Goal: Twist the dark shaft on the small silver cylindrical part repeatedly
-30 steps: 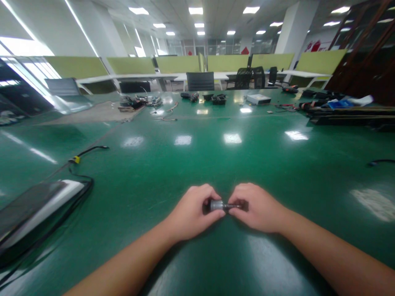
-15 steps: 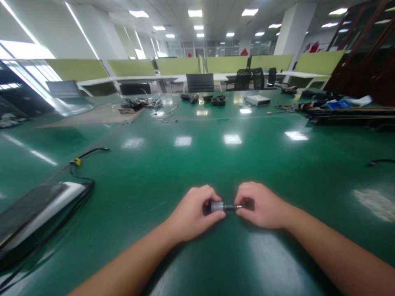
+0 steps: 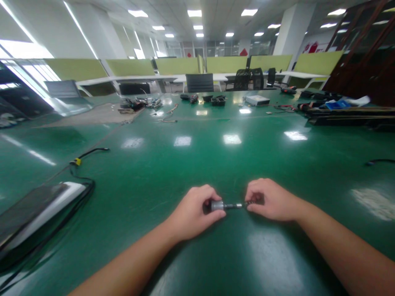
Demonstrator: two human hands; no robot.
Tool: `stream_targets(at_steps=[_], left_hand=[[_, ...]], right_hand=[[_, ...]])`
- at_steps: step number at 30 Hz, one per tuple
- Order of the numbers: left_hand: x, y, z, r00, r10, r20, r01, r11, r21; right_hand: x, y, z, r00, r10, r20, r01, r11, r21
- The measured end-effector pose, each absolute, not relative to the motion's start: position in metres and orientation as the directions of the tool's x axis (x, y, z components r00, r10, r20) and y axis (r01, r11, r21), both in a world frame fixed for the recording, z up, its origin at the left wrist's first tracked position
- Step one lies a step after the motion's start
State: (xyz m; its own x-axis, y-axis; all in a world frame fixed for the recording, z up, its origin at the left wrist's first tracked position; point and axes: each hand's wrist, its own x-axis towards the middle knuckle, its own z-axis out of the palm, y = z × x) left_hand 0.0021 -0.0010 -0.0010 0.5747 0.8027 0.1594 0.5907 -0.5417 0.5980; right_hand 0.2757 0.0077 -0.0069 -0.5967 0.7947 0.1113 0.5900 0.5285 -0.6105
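Observation:
A small silver cylinder [image 3: 217, 205] with a thin dark shaft [image 3: 231, 206] pointing right lies between the thumb and fingers of my left hand [image 3: 197, 211], low in the middle of the head view. My right hand [image 3: 270, 201], just right of the shaft's tip, pinches a small dark spring-like piece [image 3: 249, 203]. A narrow gap separates this piece from the shaft tip. Both hands are low over the green tabletop [image 3: 185, 168].
A black and white flat device [image 3: 46, 209] with dark cables lies at the left. Near the far edge are loose electronic parts [image 3: 138, 103] and a white box [image 3: 257, 100]. Long dark bars [image 3: 352, 117] lie at the far right.
My right hand has moved right, away from the shaft tip, and the small dark piece now shows in its fingers. My left hand and the cylinder have barely moved.

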Motion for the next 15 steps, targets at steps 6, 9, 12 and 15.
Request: stream_targets(at_steps=[6, 9, 12, 15], left_hand=[[0.002, -0.001, -0.001, 0.574, 0.801, 0.170, 0.581, -0.544, 0.605], [0.002, -0.001, -0.002, 0.579, 0.796, 0.177, 0.572, -0.552, 0.607], [0.003, 0.000, -0.002, 0.588, 0.786, 0.192, 0.560, -0.567, 0.604], [0.004, 0.000, -0.002, 0.589, 0.783, 0.202, 0.558, -0.574, 0.600]], right_hand=[[0.274, 0.006, -0.007, -0.613, 0.779, 0.128, 0.583, 0.556, -0.593], [0.267, 0.004, -0.009, -0.595, 0.790, 0.145, 0.589, 0.552, -0.590], [0.251, 0.000, -0.013, -0.586, 0.791, 0.177, 0.581, 0.562, -0.588], [0.234, -0.004, -0.017, -0.573, 0.788, 0.223, 0.568, 0.578, -0.585]])
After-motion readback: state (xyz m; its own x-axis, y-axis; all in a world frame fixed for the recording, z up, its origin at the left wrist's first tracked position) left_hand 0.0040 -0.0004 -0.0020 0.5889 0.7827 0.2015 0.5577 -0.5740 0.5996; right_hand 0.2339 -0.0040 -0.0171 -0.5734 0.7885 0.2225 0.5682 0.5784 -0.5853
